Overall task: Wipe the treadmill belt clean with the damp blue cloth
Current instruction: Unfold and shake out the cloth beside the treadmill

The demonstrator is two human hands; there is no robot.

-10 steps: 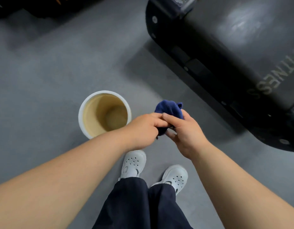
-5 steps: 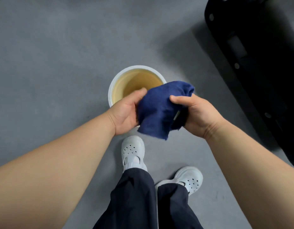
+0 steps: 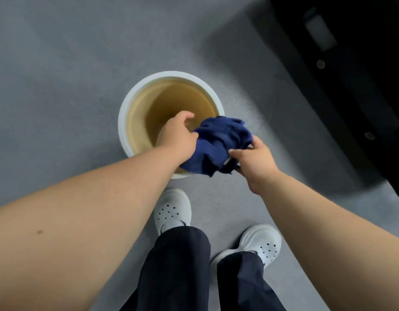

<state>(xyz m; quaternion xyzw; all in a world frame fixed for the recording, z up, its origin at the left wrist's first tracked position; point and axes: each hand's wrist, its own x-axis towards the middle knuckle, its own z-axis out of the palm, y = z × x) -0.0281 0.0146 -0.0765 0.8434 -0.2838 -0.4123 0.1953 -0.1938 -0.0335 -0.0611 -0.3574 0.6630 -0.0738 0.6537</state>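
Note:
A crumpled dark blue cloth hangs over the near right rim of a white bucket that holds brownish water. My left hand grips the cloth's left side above the bucket's opening. Its right side is pinched by my right hand, just outside the rim. The black treadmill fills the top right corner; only its dark side frame shows, and the belt is out of view.
Grey floor surrounds the bucket. My two white perforated shoes and dark trouser legs stand directly below the bucket. The treadmill's frame edge runs diagonally to the right of my right hand.
My view has swung down and left, so the treadmill slid to the corner. Both hands carried the cloth over the bucket, and the cloth has been bunched up again.

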